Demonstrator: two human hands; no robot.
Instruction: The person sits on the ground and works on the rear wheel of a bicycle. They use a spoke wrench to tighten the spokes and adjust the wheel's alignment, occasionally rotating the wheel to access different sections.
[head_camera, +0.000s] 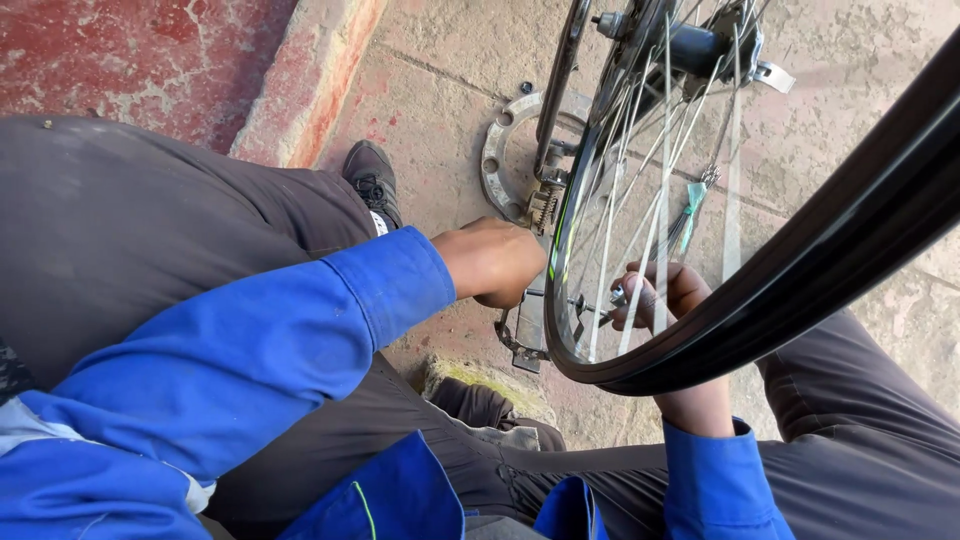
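Person is crouching over a bike wheel (640, 200) standing upright between the knees, left hand (492, 262) curled shut just outside the black rim on something I can't make out, right hand (655, 295) behind the spokes closing on a small metal fitting (615, 297), nearer.

The sleeves (300, 330) were bright blue, the trousers (150, 220) dark grey — the tyre (800, 260) black, the spokes (650, 170) silver, the step (150, 50) mottled red.
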